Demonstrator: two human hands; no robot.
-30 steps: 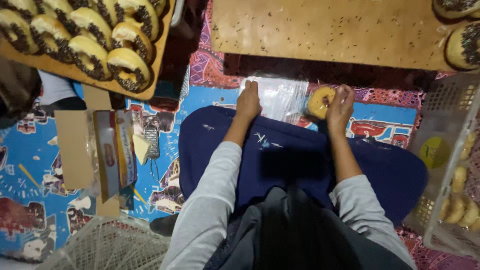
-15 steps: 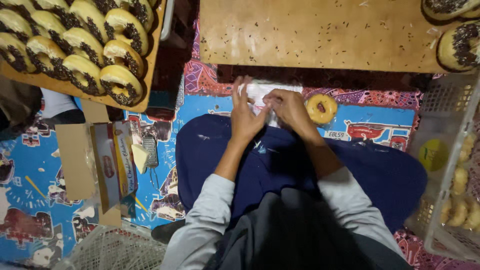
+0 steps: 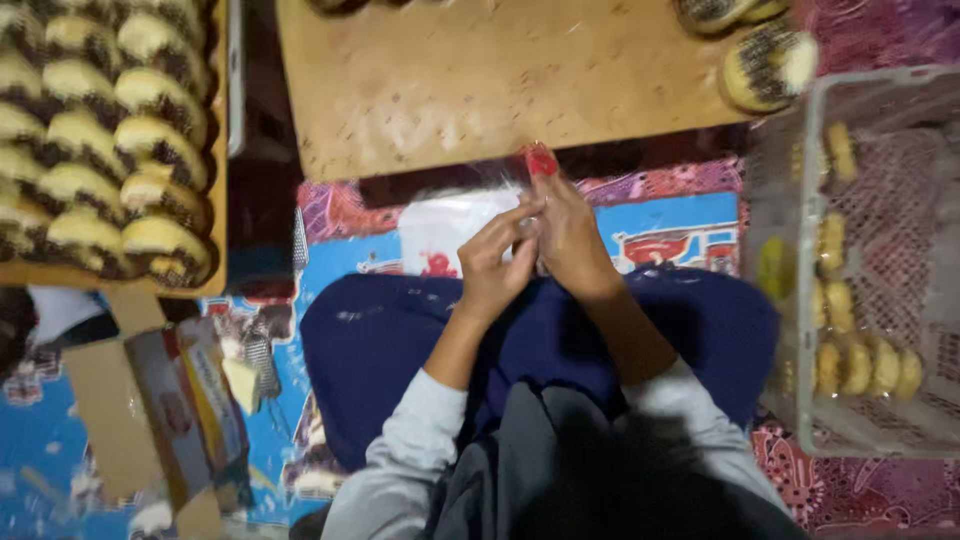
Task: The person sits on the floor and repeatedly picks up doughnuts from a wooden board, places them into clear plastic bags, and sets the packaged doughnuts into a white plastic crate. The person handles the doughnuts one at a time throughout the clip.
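**Two hands on a clear bag**

In the middle of the frame, the left hand [image 3: 495, 265] and the right hand [image 3: 568, 235] are pressed close together. Both pinch a thin clear bag [image 3: 520, 180] with their fingertips. The bag is blurry, so what is inside cannot be told. A small red bit [image 3: 540, 160] sticks up at the top of the right hand.

Just below the hands is a blue lap [image 3: 400, 350]. A stack of clear bags [image 3: 445, 230] lies on the mat [image 3: 680, 215] just left of the hands.

At the top is a brown board [image 3: 450, 80] with donuts [image 3: 765, 60] at its upper right corner. At the upper left, a tray [image 3: 215, 230] holds rows of chocolate-topped donuts. At the right, a wire basket [image 3: 790, 300] holds bagged donuts. At the lower left lies an open cardboard box [image 3: 110, 420].
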